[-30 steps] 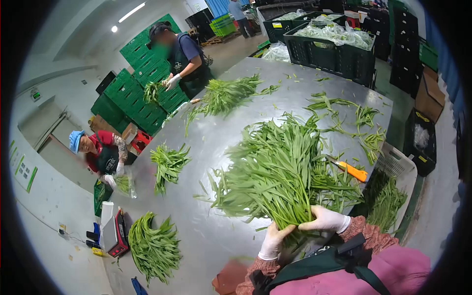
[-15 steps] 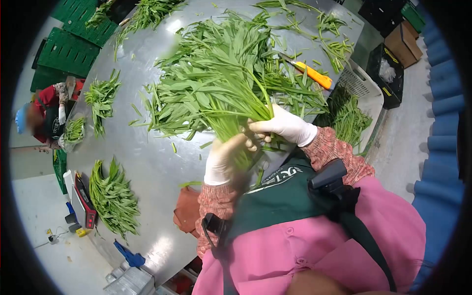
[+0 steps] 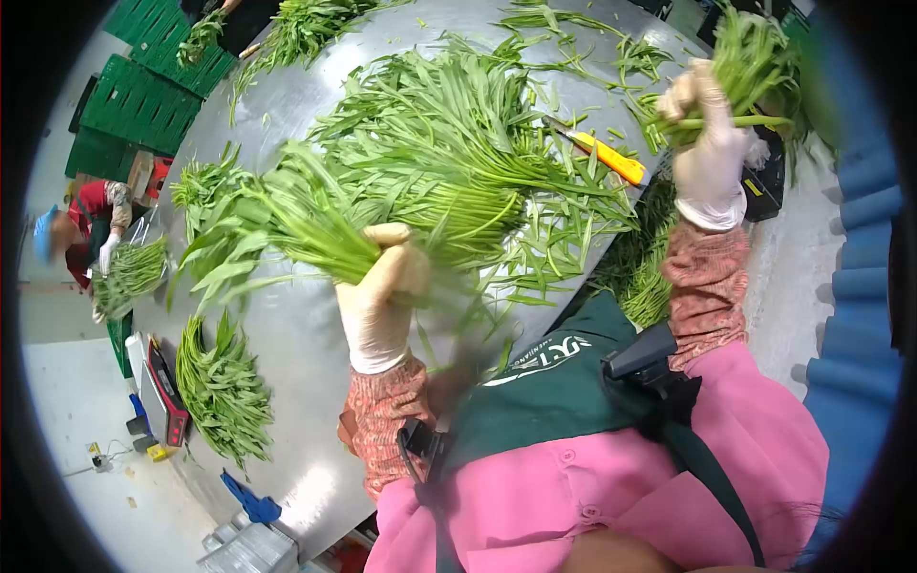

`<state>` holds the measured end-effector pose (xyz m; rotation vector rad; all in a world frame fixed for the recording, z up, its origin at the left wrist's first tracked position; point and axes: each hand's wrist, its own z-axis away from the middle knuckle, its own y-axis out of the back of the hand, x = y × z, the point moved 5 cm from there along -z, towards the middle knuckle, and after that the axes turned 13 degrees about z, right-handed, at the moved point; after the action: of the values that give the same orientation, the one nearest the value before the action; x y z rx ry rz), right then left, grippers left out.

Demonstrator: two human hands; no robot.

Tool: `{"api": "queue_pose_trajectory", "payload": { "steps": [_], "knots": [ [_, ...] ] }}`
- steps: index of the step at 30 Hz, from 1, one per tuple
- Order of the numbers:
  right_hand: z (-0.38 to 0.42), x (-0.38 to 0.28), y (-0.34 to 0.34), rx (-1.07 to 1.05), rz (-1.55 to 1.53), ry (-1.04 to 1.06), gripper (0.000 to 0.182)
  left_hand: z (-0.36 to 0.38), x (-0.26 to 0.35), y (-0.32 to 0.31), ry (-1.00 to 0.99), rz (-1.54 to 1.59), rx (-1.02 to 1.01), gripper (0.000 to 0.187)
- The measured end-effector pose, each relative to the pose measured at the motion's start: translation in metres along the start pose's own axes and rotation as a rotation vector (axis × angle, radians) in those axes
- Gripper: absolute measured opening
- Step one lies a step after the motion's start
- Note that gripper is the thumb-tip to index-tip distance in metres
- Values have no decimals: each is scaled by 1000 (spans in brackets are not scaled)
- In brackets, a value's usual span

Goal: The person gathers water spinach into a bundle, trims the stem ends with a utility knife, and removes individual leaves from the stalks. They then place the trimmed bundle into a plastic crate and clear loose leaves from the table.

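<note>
My left hand, in a pale glove, is closed round the stems of a leafy green bunch that points left above the metal table. At the upper right, my right hand, also gloved, is raised and wrapped round a second bunch of stems, past the table's edge. Between the hands lies a large pile of long-leaved greens. A cutter with a yellow handle rests beside the pile.
A co-worker handles greens at the far left. Near the left edge are a red scale and another bunch. Blue cloth lies at the front. Green crates stand at upper left, more greens below the right edge.
My hands have moved apart, each with greens: the left to the left, the right up and right. The co-worker's hands have moved over the bunch at far left.
</note>
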<state>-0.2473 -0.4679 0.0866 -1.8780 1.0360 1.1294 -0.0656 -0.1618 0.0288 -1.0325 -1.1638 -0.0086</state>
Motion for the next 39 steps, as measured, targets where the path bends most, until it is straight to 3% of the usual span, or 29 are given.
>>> {"api": "queue_pose_trajectory", "payload": {
  "steps": [2,4,5,7,8,9,10,13,17,21,22,25,27,29,31,34,37,39],
  "knots": [
    [25,19,-23,-169,217,79,22,-8,-10,-18,87,-144,63,25],
    [63,36,-60,-395,202,-174,24,-17,-27,-30,117,-240,96,25],
    [90,37,-84,-506,59,-459,25,-22,-44,-26,149,-127,106,22],
    [127,65,-101,-723,69,-561,24,-13,-70,-26,283,110,112,23],
    [141,78,-101,-753,120,-598,25,-11,-91,-5,338,185,22,25],
    [153,91,-100,-787,171,-640,26,-5,-101,-1,364,276,81,29],
    [161,97,-102,-793,57,-620,30,1,-107,3,336,309,126,31],
    [164,96,-97,-952,273,-437,35,9,-110,11,287,295,189,38],
    [157,92,-92,-1057,516,-401,35,9,-101,-7,245,313,165,42],
    [150,102,-85,-680,150,-547,25,10,-100,-5,369,324,143,31],
    [146,96,-80,-727,136,-676,21,14,-97,-11,441,331,264,22],
    [142,91,-80,-805,10,-730,19,10,-95,-8,385,269,104,20],
    [120,86,-67,-711,-112,-670,18,7,-103,16,395,298,162,19],
    [72,69,-38,-399,-467,-527,18,7,-103,37,368,291,137,23],
    [29,51,8,-59,-258,-277,20,7,-98,41,345,416,71,35],
    [11,30,32,33,-134,-98,23,5,-83,7,395,606,17,39],
    [44,34,5,-21,102,-70,22,1,-96,0,479,629,-43,36],
    [84,53,-29,-239,91,-306,21,2,-101,6,366,456,-1,32]
  ]
}}
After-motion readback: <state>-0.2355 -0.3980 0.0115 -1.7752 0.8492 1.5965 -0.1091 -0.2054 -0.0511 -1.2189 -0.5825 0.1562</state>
